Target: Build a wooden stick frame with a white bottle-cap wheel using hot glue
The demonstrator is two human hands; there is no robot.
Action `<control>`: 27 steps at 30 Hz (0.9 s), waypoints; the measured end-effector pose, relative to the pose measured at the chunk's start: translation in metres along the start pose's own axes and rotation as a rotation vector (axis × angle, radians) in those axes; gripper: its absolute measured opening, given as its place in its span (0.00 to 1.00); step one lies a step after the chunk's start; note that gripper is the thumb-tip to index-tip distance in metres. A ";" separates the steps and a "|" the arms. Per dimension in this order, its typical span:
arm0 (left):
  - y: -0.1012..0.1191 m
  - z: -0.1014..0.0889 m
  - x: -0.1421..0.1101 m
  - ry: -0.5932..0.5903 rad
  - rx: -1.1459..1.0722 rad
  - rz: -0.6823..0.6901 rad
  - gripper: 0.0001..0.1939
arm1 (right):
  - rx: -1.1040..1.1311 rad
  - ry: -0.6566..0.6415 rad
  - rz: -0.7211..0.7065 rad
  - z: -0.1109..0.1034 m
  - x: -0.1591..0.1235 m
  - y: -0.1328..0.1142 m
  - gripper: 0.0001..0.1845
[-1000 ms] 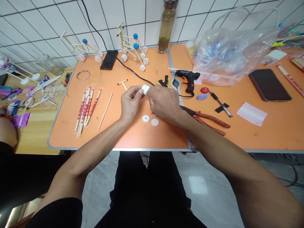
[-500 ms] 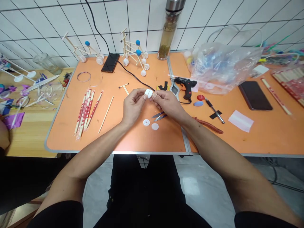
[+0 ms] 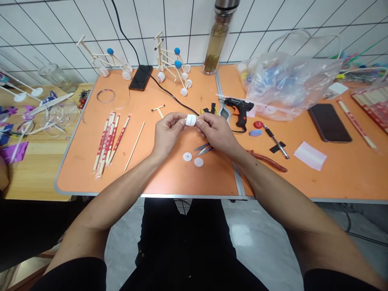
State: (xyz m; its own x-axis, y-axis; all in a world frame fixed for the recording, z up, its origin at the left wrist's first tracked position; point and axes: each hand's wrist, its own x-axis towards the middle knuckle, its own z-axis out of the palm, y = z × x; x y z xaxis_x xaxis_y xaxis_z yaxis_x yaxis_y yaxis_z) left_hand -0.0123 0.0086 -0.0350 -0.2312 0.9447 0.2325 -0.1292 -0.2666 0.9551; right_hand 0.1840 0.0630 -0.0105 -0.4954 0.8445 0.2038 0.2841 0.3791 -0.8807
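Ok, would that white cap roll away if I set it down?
Probably, if stood on its rim: the white cap looks round, and the orange table top looks smooth. It seems light plastic, so a slight push could move it. Laid flat, like the disc nearby, it should stay put.

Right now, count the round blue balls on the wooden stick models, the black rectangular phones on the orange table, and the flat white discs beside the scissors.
Round blue balls: 3
Black rectangular phones: 2
Flat white discs: 2
Total: 7

A plain white bottle cap (image 3: pixel 190 120) over an orange tabletop (image 3: pixel 194 182) (grey-edged)
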 end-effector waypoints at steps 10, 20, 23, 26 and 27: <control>0.000 -0.003 0.002 -0.095 0.188 -0.001 0.10 | -0.484 0.046 -0.261 -0.003 -0.003 0.012 0.15; 0.007 -0.002 0.003 -0.130 0.106 -0.111 0.23 | -0.623 -0.061 -0.247 -0.002 -0.008 0.010 0.16; 0.010 -0.001 0.004 -0.162 0.071 -0.157 0.30 | -0.640 -0.054 -0.249 -0.002 -0.008 0.011 0.15; 0.007 -0.002 0.006 -0.173 0.032 -0.196 0.32 | -0.646 -0.066 -0.227 -0.001 -0.008 0.010 0.15; 0.006 -0.002 0.006 -0.166 0.014 -0.210 0.31 | -0.645 -0.072 -0.219 -0.001 -0.009 0.009 0.15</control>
State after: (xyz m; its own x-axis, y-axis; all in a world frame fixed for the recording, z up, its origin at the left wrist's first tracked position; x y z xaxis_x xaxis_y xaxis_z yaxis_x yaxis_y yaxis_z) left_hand -0.0168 0.0121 -0.0284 -0.0391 0.9977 0.0548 -0.1439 -0.0599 0.9878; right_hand 0.1913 0.0594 -0.0200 -0.6439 0.7038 0.3000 0.5923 0.7068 -0.3869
